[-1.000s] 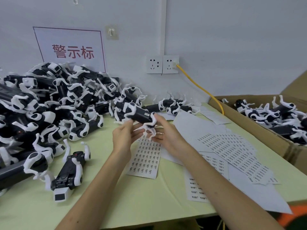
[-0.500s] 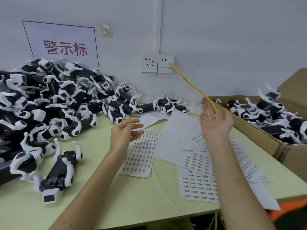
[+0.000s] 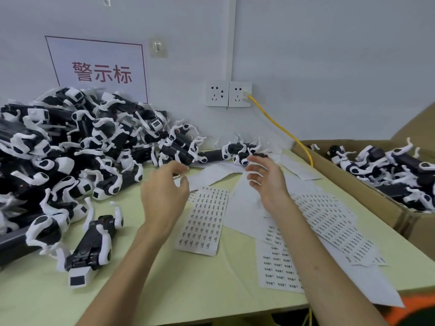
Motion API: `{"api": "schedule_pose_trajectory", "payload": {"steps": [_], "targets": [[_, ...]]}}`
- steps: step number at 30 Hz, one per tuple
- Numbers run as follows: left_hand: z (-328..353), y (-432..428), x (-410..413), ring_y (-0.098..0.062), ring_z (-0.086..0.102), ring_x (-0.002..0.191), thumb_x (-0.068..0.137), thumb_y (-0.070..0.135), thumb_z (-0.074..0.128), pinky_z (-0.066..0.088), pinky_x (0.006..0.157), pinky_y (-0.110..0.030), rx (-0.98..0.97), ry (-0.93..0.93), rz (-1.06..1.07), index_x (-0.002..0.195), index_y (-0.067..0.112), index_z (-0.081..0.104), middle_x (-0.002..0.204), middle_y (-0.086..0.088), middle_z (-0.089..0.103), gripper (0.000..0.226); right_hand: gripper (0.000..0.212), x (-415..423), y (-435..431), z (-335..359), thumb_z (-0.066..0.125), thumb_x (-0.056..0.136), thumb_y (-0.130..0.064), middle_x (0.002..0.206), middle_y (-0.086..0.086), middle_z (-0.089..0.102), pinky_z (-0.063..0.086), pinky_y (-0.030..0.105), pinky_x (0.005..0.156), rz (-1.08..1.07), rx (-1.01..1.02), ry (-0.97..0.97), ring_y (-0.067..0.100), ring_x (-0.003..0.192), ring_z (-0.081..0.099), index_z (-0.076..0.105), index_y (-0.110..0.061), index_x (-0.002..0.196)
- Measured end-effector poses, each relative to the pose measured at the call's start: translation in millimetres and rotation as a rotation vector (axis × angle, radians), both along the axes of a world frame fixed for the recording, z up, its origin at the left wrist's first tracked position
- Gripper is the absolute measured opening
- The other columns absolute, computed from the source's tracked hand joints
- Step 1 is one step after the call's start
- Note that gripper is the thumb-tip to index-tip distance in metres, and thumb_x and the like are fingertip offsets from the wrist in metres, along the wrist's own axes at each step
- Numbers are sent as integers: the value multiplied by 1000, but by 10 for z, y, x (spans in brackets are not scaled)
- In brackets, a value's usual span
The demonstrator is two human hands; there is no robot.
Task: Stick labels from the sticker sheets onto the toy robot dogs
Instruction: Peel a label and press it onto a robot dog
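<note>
Both hands hover empty over the sheets (image 3: pixel 204 220): left hand (image 3: pixel 162 196) loosely curled, right hand (image 3: pixel 268 182) open, near the dogs (image 3: pixel 70 156).

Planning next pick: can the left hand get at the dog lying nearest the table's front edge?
Probably yes: the left hand is empty, and that dog lies at the edge of the pile with nothing on it.

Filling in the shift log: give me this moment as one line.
left hand: empty, by sticker sheet | right hand: empty, above papers | toy dogs: piled left | box: more dogs inside
</note>
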State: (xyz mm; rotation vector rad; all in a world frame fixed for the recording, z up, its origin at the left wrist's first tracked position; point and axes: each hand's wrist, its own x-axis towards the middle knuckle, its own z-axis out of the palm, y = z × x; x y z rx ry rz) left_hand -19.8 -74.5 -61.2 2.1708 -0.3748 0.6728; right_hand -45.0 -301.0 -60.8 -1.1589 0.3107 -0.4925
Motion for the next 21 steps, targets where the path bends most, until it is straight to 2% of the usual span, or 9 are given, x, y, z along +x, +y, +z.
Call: {"api": "schedule_pose_trajectory", "payload": {"steps": [4,6,8,11,13,15,16,18,21], "targets": [[253,419,-62,-25,49,134,90,48,73,35,107,-48,489,253,63,130,35,62,144,2,57,43,19,19,49,-19,59,94,-24,73,0,69,41,25,61,31,-71,35,12,57,58,74,-15,88],[339,755,-55,-26,45,138,88,64,68,36,110,-50,683,457,106,141,36,51,149,2,50,62,18,23,61,-32,60,94,-25,73,0,69,42,24,60,41,-86,41,12,57,58,74,-15,90],[312,1045,-64,-26,48,135,87,68,66,43,109,-47,769,622,145,146,34,45,147,0,51,71,18,27,59,-44,61,93,-26,73,0,69,42,25,60,47,-94,41,12,57,57,74,-14,92],[185,1243,-103,-26,58,115,95,45,66,51,97,-43,667,622,180,137,32,50,126,-1,63,46,18,27,80,-46,62,93,-26,75,1,69,42,25,61,68,-118,44,13,58,57,75,-13,93],[113,1222,-89,-27,62,99,96,21,57,53,84,-41,527,503,179,110,32,62,107,0,68,18,20,30,91,-48,62,94,-26,76,2,69,42,25,60,79,-128,46,13,57,56,76,-12,96],[69,1094,-93,-25,62,82,89,5,53,47,65,-34,429,420,166,82,32,65,88,2,66,30,20,26,96,-53,62,94,-25,76,3,68,42,25,59,86,-145,51,13,57,56,76,-11,99],[54,1019,-85,-21,60,74,86,2,53,41,58,-30,397,392,165,77,31,66,80,6,62,34,20,25,103,-58,62,94,-25,75,2,68,42,25,59,89,-154,55,13,57,56,76,-11,99],[19,868,-53,-15,54,66,86,0,51,34,53,-27,357,349,149,78,29,68,70,10,58,34,20,25,123,-73,62,95,-24,75,3,67,42,25,59,96,-166,69,13,57,56,76,-11,98],[-3,686,9,-13,54,67,86,4,50,35,55,-28,322,322,39,80,32,66,76,12,60,33,19,31,149,-88,61,94,-24,76,4,67,42,24,59,114,-187,94,13,57,56,76,-12,95]]}}
